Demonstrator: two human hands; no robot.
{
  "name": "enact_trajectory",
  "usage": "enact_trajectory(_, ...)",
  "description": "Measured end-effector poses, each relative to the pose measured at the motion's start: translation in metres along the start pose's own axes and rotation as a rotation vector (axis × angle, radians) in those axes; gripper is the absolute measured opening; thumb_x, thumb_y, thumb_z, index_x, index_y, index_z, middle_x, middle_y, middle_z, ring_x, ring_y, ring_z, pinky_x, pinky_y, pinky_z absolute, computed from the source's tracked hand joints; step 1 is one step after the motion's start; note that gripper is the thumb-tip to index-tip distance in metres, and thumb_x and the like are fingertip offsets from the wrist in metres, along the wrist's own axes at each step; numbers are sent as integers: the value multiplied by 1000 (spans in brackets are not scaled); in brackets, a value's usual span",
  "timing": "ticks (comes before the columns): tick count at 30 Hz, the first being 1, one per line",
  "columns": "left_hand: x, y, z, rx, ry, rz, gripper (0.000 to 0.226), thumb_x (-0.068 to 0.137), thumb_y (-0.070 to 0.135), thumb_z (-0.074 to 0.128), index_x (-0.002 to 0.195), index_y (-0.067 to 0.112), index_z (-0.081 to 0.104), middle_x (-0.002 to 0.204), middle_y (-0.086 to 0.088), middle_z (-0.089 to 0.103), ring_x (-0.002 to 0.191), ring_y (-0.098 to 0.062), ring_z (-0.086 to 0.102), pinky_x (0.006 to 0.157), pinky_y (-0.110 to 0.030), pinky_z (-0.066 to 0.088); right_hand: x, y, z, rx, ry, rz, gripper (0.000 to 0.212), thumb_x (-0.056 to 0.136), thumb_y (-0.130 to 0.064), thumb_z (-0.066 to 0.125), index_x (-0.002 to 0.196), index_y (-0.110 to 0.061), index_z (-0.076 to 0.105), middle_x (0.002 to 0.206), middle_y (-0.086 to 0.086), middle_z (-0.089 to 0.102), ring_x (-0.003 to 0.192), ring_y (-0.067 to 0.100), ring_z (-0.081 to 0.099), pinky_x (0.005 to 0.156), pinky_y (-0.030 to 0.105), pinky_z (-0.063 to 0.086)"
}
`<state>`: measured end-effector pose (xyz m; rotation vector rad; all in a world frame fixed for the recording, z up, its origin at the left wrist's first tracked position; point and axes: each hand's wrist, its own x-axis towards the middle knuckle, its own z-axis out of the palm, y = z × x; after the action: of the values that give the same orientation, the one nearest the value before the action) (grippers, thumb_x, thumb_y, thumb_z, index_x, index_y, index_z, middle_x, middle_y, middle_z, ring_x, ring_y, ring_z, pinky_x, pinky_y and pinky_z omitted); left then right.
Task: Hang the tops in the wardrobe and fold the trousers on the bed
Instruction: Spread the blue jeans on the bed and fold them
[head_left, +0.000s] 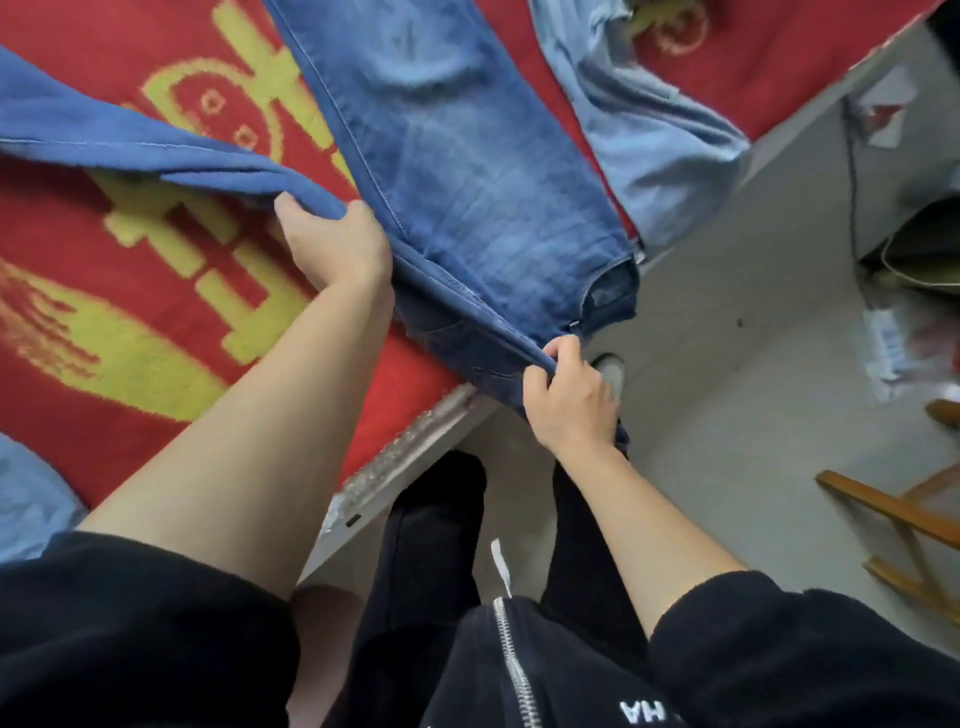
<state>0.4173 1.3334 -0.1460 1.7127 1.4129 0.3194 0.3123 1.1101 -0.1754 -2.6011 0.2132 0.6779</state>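
A pair of blue jeans (467, 171) lies across the red bed cover (104, 249), its waist end at the bed's near edge. My left hand (332, 244) grips a bunched fold of blue denim that stretches off to the left (104, 140). My right hand (569, 395) pinches the denim edge at the waist, just past the bed's edge. A lighter blue garment (639, 140) lies on the bed to the right of the jeans. Another pale blue cloth (26, 499) shows at the lower left.
The bed frame's edge (415, 447) runs diagonally below the jeans. Grey floor (727, 364) lies to the right, with a wooden chair or rack (893, 519) at the right edge and clutter (904, 332) near a white unit. My legs stand beside the bed.
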Motion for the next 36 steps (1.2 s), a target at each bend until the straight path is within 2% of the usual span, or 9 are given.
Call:
enact_trajectory(5,-17,49,84,206,-288,309,22,72,18,57,91,12,47,75,10,50,78,-22,48,81,-25,40,76,51,-36,102,-42,82,17,83,-42,36,92,-31,45,80,3,57,79,34,53,67,36,35)
enact_trajectory(11,-29,53,157,436,-688,496,61,77,36,56,131,8,51,131,-7,59,124,-17,53,104,-28,40,160,97,-32,178,-36,129,28,97,-21,44,122,-9,49,112,24,62,107,42,54,83,42,37)
enact_trajectory(13,-40,23,152,697,-654,680,72,86,36,54,149,8,32,157,-15,29,146,-25,26,115,-34,27,172,103,-32,180,-107,160,30,99,-20,42,127,-9,46,119,23,60,112,42,52,86,41,38)
enact_trajectory(16,-66,-26,129,909,-439,892,70,92,38,49,153,12,27,160,-25,8,148,-39,13,116,-45,23,172,100,-36,134,-88,118,32,97,-17,45,129,-14,45,126,17,56,112,39,53,83,40,37)
enact_trajectory(20,-66,-69,126,1146,-575,630,65,99,52,35,156,27,16,163,-17,5,149,-37,6,120,-49,10,163,97,-47,-259,153,-418,57,84,-1,54,137,-19,47,139,18,45,115,38,49,92,46,42)
enact_trajectory(24,-36,-68,133,1212,-797,536,69,97,53,40,156,32,10,164,-15,1,150,-36,3,121,-45,12,171,89,-53,-549,-274,-580,90,79,-1,59,156,-23,18,164,16,5,135,39,27,96,46,43)
enact_trajectory(27,-20,-42,124,1066,-897,369,63,95,38,51,153,32,27,163,-12,14,149,-31,17,119,-38,17,180,73,-73,-631,-413,-570,87,84,-10,59,156,-24,14,163,13,1,135,37,26,102,44,42)
enact_trajectory(31,-15,-11,111,642,-591,172,41,92,29,56,132,24,59,132,-6,62,123,-26,55,105,-36,42,190,32,-99,-708,-539,-492,61,92,-20,53,150,-20,31,151,14,28,131,35,37,98,44,42)
enact_trajectory(36,36,4,87,-202,-122,-339,22,96,20,55,115,11,61,97,-5,66,90,-21,63,69,-32,56,198,-51,-93,-501,-303,-775,37,94,-16,50,131,-15,56,125,7,54,113,31,53,84,44,50)
